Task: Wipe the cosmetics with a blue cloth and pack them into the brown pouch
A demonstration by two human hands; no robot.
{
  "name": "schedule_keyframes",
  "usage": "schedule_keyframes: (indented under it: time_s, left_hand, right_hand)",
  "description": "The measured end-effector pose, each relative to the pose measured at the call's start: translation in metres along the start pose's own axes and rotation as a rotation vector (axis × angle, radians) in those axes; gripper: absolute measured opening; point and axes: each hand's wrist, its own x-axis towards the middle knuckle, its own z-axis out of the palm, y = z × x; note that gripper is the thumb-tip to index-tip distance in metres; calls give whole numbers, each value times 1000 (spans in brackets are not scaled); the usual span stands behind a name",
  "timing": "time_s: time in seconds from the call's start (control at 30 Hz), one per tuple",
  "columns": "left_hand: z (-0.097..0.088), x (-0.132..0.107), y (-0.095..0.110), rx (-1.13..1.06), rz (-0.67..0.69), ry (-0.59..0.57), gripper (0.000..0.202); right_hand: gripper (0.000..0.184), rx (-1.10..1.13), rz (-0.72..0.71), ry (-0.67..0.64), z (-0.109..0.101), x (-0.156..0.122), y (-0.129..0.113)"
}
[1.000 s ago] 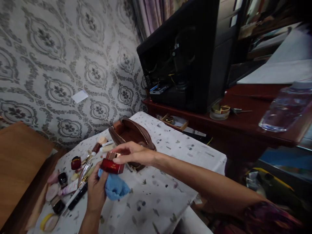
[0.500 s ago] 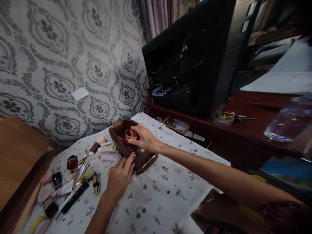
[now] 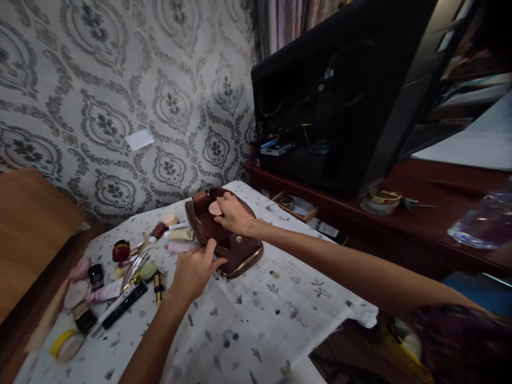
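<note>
A brown leather pouch (image 3: pixel 236 249) lies open on the patterned white tablecloth (image 3: pixel 256 320). My left hand (image 3: pixel 192 271) pinches the pouch's near rim, thumb and fingers closed on it. My right hand (image 3: pixel 235 214) reaches over the pouch's open mouth with its fingers curled inward. A pale round shape (image 3: pixel 216 208) shows at its fingertips; I cannot make out what it is. The inside of the pouch is mostly hidden by that hand.
Several cosmetics (image 3: pixel 120 277) lie scattered on the table's left side. A black television (image 3: pixel 340 106) stands on a dark red cabinet (image 3: pixel 404 229) behind, with a gold-lidded jar (image 3: pixel 380 200) and a clear bottle (image 3: pixel 480 221). A wooden panel (image 3: pixel 32 229) is at the left.
My right hand carried the red and gold box from in front of me into the pouch. My left hand left the blue cloth's place and took the pouch's rim. The cloth is out of sight.
</note>
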Motion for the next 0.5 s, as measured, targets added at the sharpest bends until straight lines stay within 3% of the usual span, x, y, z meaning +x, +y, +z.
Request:
schedule_keyframes:
  time_s: [0.17,0.27,0.5]
  left_hand:
    - [12,-6,7,-35,-92,45,31]
    - [20,-9,8,-45,-92,95,32]
    - [39,-13,8,-124,-100,202,32]
  right_hand:
    - [23,-8,124,-146,34,47,-1]
    - [31,11,216,-192,60,69,-1]
    - [36,86,283,-95,109,83,9]
